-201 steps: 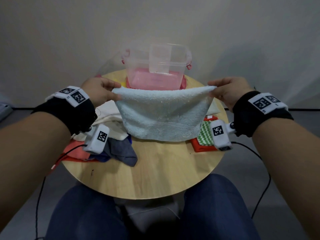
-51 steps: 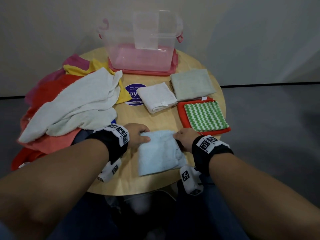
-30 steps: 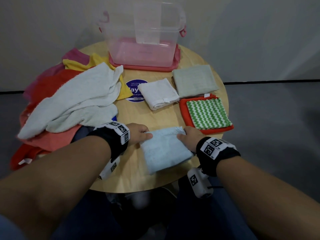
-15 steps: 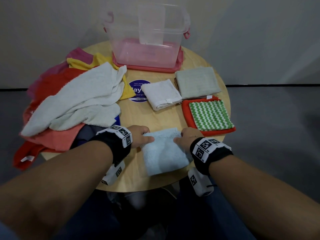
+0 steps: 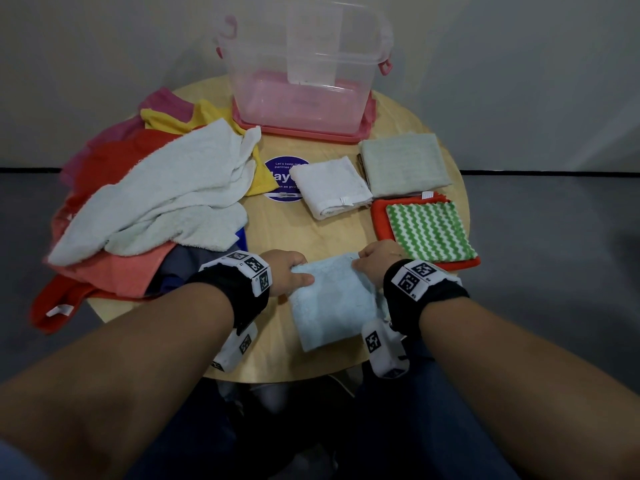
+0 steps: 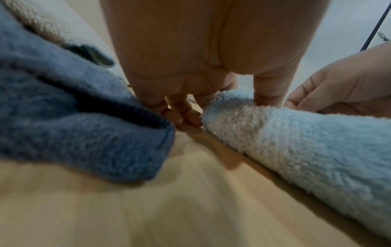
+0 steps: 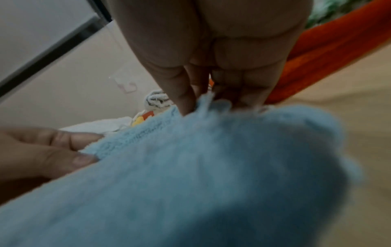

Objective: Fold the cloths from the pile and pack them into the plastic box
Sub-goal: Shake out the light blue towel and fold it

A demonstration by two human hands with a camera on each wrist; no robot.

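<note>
A folded light blue cloth lies on the round wooden table near its front edge. My left hand pinches its far left corner, thumb on top. At the far right corner my right hand pinches the edge. The right wrist view shows fingertips nipping the light blue cloth. In the left wrist view the light blue cloth sits beside my fingers. A clear plastic box stands at the table's back. The unfolded pile fills the left side.
Three folded cloths lie on the right half: a white one, a pale green one, and a green zigzag one on an orange cloth. A dark blue cloth lies close to my left hand.
The cloth, held up in the air earlier, now lies folded on the table. Over the last second it turned a little straighter; both hands stay at its far corners.
</note>
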